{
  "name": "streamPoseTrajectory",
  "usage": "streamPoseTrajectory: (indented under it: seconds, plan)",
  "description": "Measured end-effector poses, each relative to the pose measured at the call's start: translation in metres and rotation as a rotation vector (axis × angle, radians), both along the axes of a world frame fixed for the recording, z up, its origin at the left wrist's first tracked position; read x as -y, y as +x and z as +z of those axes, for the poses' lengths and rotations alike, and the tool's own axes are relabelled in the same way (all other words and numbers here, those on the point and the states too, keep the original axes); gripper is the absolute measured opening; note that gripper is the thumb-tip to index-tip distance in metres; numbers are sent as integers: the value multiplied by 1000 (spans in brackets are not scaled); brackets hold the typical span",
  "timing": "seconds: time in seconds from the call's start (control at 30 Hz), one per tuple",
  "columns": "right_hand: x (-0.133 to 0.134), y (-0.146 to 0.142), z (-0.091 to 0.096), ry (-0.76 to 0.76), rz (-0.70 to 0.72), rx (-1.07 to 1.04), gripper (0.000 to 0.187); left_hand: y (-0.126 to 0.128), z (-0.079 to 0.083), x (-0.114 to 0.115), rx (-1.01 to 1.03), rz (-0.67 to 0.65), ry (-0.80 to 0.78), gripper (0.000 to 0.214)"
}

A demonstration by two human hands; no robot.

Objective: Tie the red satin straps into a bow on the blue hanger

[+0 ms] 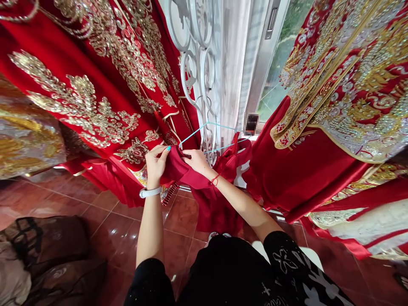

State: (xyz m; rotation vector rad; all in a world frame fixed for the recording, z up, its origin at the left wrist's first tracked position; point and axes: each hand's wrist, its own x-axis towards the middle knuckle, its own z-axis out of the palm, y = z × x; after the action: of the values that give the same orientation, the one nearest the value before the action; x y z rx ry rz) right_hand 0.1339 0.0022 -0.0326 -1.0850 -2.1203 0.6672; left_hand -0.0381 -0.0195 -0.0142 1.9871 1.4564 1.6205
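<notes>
A plain red garment (213, 204) hangs down in front of me from a light blue wire hanger (208, 124). My left hand (155, 163) is closed, pinching the red cloth near the hanger's left end; a white band circles that wrist. My right hand (196, 160) is closed on the same cloth just to the right, a red string round its wrist. The hanger's hook rests on a white scrolled metal stand (197, 55).
Red robes with heavy gold embroidery hang at the left (95, 85) and at the right (344, 106). A white curtain (232, 63) and a window frame stand behind. The floor is glossy red-brown tile (105, 221). A dark bag (47, 250) lies bottom left.
</notes>
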Motion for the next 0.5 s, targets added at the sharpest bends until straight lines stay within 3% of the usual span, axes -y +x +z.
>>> streamPoseTrajectory:
  seconds: [0.23, 0.5]
  plan:
    - [2, -6, -2, 5, -86, 90, 21, 25, 6, 1, -103, 31, 20, 31]
    - [-3, -5, -16, 18, -159, 122, 23, 21, -7, 7, -153, -67, -236, 52]
